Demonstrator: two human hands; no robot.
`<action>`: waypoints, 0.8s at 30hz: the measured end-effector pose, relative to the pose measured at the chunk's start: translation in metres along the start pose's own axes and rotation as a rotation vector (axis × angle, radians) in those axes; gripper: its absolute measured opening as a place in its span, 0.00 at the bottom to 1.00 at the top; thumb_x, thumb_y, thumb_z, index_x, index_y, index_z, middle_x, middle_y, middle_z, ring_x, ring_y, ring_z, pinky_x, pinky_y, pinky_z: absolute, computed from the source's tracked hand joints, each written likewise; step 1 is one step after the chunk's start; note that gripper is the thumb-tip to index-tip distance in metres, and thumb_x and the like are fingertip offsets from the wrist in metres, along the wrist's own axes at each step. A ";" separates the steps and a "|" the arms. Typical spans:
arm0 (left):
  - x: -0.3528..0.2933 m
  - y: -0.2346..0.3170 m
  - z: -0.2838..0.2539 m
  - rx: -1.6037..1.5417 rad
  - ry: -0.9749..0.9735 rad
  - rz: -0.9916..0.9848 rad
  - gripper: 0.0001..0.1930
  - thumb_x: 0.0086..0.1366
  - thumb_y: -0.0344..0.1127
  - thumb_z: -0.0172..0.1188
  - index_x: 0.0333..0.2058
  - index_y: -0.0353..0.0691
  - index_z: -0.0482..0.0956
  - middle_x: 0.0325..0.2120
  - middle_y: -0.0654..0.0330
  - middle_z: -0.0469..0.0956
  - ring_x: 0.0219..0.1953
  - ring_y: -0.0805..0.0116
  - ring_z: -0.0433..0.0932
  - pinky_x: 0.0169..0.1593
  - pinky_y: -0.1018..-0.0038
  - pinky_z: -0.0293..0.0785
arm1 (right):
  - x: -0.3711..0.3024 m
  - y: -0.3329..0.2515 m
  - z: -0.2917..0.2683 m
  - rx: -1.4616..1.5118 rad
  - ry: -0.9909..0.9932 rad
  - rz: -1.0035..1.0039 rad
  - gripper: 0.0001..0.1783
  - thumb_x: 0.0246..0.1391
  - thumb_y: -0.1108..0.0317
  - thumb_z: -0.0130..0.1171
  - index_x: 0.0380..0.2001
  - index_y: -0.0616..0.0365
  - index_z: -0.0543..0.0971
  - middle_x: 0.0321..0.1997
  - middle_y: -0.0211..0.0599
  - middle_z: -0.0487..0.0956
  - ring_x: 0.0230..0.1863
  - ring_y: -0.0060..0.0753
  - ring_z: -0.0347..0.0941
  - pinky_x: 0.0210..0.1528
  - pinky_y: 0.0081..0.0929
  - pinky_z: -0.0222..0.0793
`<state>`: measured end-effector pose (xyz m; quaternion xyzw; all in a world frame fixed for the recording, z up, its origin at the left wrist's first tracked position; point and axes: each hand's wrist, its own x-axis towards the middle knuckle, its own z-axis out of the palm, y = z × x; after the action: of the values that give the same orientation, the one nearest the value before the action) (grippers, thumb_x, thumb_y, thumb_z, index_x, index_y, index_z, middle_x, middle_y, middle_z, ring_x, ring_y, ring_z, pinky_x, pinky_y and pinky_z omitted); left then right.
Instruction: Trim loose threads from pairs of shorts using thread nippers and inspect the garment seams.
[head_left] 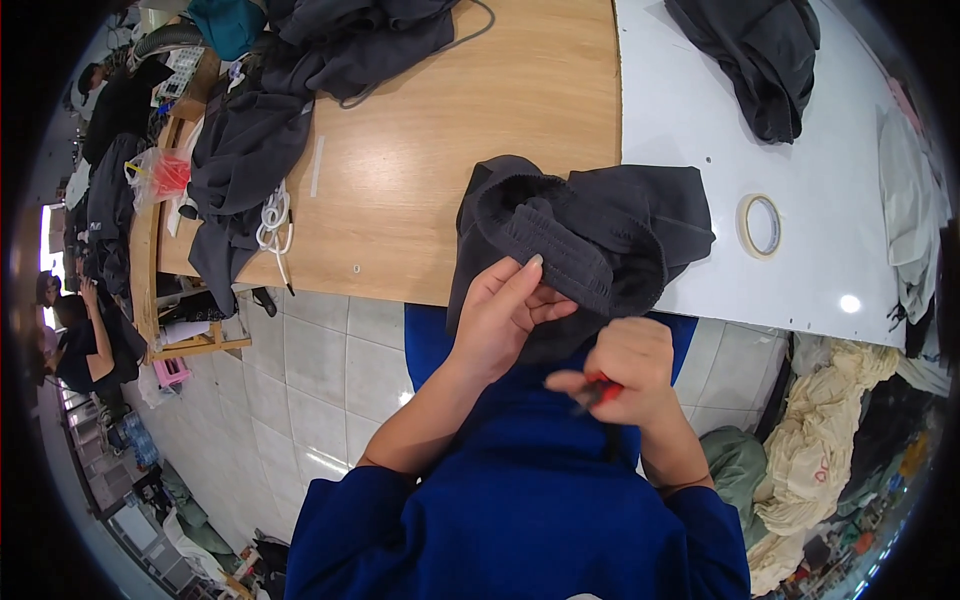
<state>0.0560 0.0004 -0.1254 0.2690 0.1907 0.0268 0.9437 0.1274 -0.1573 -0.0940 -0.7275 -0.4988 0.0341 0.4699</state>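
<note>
A dark grey garment [640, 205] with a gathered elastic waistband [555, 250] lies bunched at the table's near edge, its opening facing up. My left hand [505, 315] pinches the near side of the waistband between thumb and fingers. To the right and nearer my body, my right hand [630, 370] is closed around a small red-handled tool [603, 390] with a dark metal tip. Motion smears this hand and the tool, so its exact kind is unclear. The tool is apart from the garment.
The wooden tabletop [400, 200] meets a white tabletop [680, 90] on the right. A tape roll [759, 226] and another dark garment [765, 70] lie there. Dark garments [250, 140] and a white cord [273, 222] are at left. Cream fabric [820, 430] is heaped low right. People sit far left.
</note>
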 end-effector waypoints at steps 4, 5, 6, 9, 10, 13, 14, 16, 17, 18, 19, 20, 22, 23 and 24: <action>0.000 0.003 -0.001 0.067 0.017 0.009 0.13 0.69 0.37 0.46 0.45 0.35 0.72 0.38 0.57 0.78 0.39 0.69 0.78 0.45 0.72 0.77 | -0.003 0.000 0.000 0.138 0.214 0.180 0.12 0.29 0.68 0.72 0.13 0.53 0.75 0.14 0.31 0.71 0.15 0.31 0.67 0.17 0.22 0.59; 0.000 0.003 0.000 0.067 0.016 0.008 0.13 0.69 0.37 0.46 0.45 0.35 0.72 0.38 0.57 0.78 0.39 0.69 0.78 0.45 0.72 0.77 | 0.005 -0.009 0.002 0.097 0.270 0.386 0.09 0.29 0.70 0.70 0.18 0.52 0.79 0.16 0.31 0.73 0.17 0.30 0.70 0.20 0.23 0.63; 0.000 0.003 0.001 0.057 0.031 0.003 0.13 0.69 0.37 0.46 0.45 0.35 0.72 0.38 0.57 0.78 0.38 0.70 0.78 0.45 0.72 0.77 | 0.004 -0.006 0.003 0.095 0.271 0.387 0.09 0.29 0.70 0.70 0.18 0.52 0.79 0.16 0.31 0.73 0.17 0.30 0.70 0.20 0.23 0.63; 0.001 0.002 -0.003 0.049 0.042 0.004 0.14 0.69 0.37 0.44 0.46 0.35 0.71 0.38 0.56 0.78 0.39 0.69 0.79 0.44 0.71 0.78 | -0.001 0.006 0.006 0.047 -0.068 0.038 0.15 0.32 0.65 0.71 0.12 0.52 0.71 0.12 0.30 0.68 0.14 0.31 0.66 0.16 0.23 0.57; 0.001 0.002 -0.005 0.051 0.039 0.012 0.14 0.70 0.38 0.43 0.47 0.36 0.69 0.39 0.55 0.78 0.39 0.69 0.79 0.43 0.71 0.78 | -0.001 0.002 0.002 0.104 -0.136 0.023 0.20 0.31 0.63 0.72 0.10 0.52 0.67 0.11 0.31 0.64 0.13 0.32 0.63 0.15 0.25 0.54; 0.002 0.003 -0.006 0.062 0.046 0.013 0.14 0.70 0.38 0.42 0.47 0.36 0.69 0.39 0.56 0.78 0.38 0.69 0.79 0.43 0.71 0.78 | -0.006 0.003 0.001 0.144 -0.047 0.068 0.19 0.30 0.67 0.72 0.10 0.53 0.67 0.11 0.31 0.64 0.13 0.33 0.62 0.15 0.26 0.54; 0.002 0.002 -0.008 0.051 0.052 0.014 0.14 0.70 0.38 0.42 0.48 0.36 0.68 0.38 0.55 0.78 0.39 0.69 0.79 0.43 0.71 0.78 | -0.007 0.007 0.001 0.153 0.016 0.092 0.18 0.31 0.69 0.71 0.10 0.53 0.68 0.11 0.31 0.64 0.13 0.34 0.62 0.15 0.26 0.54; -0.003 0.002 -0.016 0.052 0.064 0.007 0.14 0.70 0.38 0.42 0.47 0.36 0.69 0.39 0.56 0.78 0.39 0.69 0.79 0.44 0.71 0.78 | -0.012 0.012 -0.007 0.132 0.134 0.200 0.08 0.35 0.76 0.65 0.15 0.55 0.74 0.13 0.33 0.68 0.15 0.35 0.65 0.18 0.26 0.57; -0.007 0.002 -0.019 0.052 0.073 -0.001 0.14 0.70 0.37 0.42 0.47 0.36 0.69 0.39 0.56 0.78 0.39 0.69 0.79 0.44 0.71 0.78 | -0.019 0.015 -0.012 0.091 0.206 0.295 0.06 0.39 0.76 0.63 0.17 0.57 0.75 0.16 0.35 0.70 0.17 0.33 0.66 0.19 0.25 0.58; -0.010 0.003 -0.025 0.053 0.069 -0.003 0.14 0.70 0.37 0.42 0.47 0.36 0.69 0.39 0.56 0.78 0.39 0.69 0.79 0.44 0.71 0.78 | -0.028 0.023 -0.016 0.102 0.285 0.367 0.06 0.49 0.74 0.58 0.20 0.58 0.75 0.17 0.32 0.71 0.17 0.25 0.65 0.20 0.20 0.56; -0.015 0.003 -0.031 0.128 0.117 -0.045 0.13 0.71 0.37 0.42 0.46 0.36 0.70 0.38 0.56 0.78 0.39 0.69 0.79 0.44 0.71 0.78 | -0.035 0.026 -0.019 0.191 0.388 0.474 0.07 0.54 0.72 0.55 0.22 0.59 0.75 0.18 0.30 0.70 0.18 0.21 0.63 0.21 0.18 0.56; -0.019 0.003 -0.039 0.205 0.165 -0.088 0.12 0.71 0.36 0.43 0.46 0.36 0.70 0.38 0.56 0.78 0.39 0.69 0.79 0.44 0.71 0.78 | -0.039 0.030 -0.021 0.281 0.492 0.581 0.09 0.58 0.71 0.51 0.24 0.60 0.75 0.19 0.28 0.70 0.19 0.17 0.62 0.22 0.16 0.55; -0.028 0.001 -0.055 0.223 0.185 -0.114 0.12 0.70 0.35 0.43 0.45 0.36 0.71 0.38 0.57 0.78 0.39 0.69 0.79 0.45 0.71 0.78 | -0.043 0.035 -0.029 0.349 0.520 0.710 0.11 0.62 0.70 0.47 0.27 0.62 0.75 0.20 0.25 0.69 0.21 0.12 0.59 0.23 0.13 0.54; -0.031 0.000 -0.059 0.240 0.204 -0.138 0.12 0.70 0.35 0.44 0.45 0.36 0.71 0.38 0.57 0.78 0.39 0.69 0.79 0.45 0.71 0.78 | -0.043 0.037 -0.031 0.336 0.507 0.731 0.11 0.62 0.69 0.48 0.30 0.63 0.76 0.20 0.25 0.68 0.21 0.12 0.60 0.24 0.13 0.56; -0.033 -0.001 -0.061 0.240 0.205 -0.142 0.12 0.70 0.35 0.44 0.45 0.36 0.71 0.38 0.57 0.78 0.39 0.69 0.79 0.45 0.71 0.78 | -0.042 0.037 -0.030 0.336 0.508 0.735 0.11 0.62 0.69 0.48 0.30 0.63 0.76 0.20 0.25 0.68 0.21 0.12 0.60 0.24 0.13 0.56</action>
<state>0.0026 0.0244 -0.1624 0.3616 0.3061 -0.0354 0.8799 0.1476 -0.2112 -0.1214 -0.7549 -0.0657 0.0993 0.6449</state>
